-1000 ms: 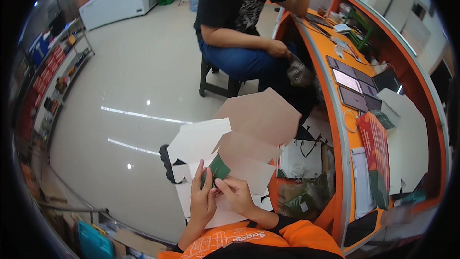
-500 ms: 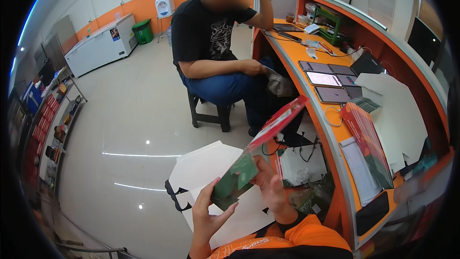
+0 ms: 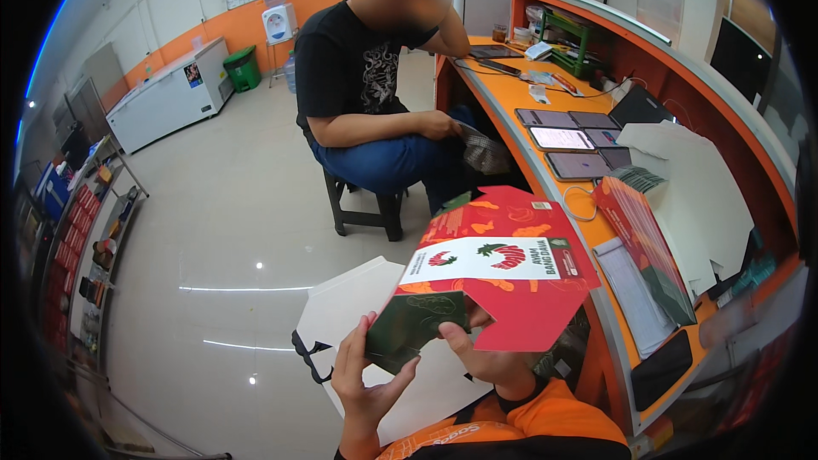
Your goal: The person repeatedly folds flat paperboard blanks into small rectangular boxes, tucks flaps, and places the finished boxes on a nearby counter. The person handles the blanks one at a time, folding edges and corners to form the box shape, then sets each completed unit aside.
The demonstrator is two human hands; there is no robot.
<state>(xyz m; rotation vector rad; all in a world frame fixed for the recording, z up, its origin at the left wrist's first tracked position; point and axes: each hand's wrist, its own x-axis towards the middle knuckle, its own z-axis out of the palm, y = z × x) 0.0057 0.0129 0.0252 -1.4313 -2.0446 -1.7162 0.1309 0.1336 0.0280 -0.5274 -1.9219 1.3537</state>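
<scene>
While its green panel (image 3: pixel 413 328) was gripped, a red box (image 3: pixel 520 290) was held tilted above white card (image 3: pixel 358 298)

While the box was held out low before an orange shirt (image 3: pixel 554 409), its near end was grasped from two sides. By the left hand (image 3: pixel 362 388), the outer edge was gripped, with the thumb set well apart from the fingers and the panel between them. By the right hand (image 3: pixel 494 362), the other edge was held, the thumb laid at the green; its fingers were mostly hidden behind, so their bend could not be told.

The box, partly folded and gaping at one side, was judged light and stiff, springy at its creases, and probably slippery on the printed face. Because loose flaps could easily be bent, a hold along the folded edges was judged safest. The long axis was seen to run roughly left to right; the green panel was turned toward the wearer, the labelled face upward, and the tapered red flap (image 3: pixel 532 319) toward the lower right.

Below, the white card was spread out. To the right, a flat red card (image 3: pixel 635 238) and phones (image 3: pixel 562 138) were laid on the desk (image 3: pixel 498 89). Beyond, a co-worker (image 3: pixel 328 68) was seated, and farther off a freezer (image 3: pixel 166 102) was seen.
</scene>
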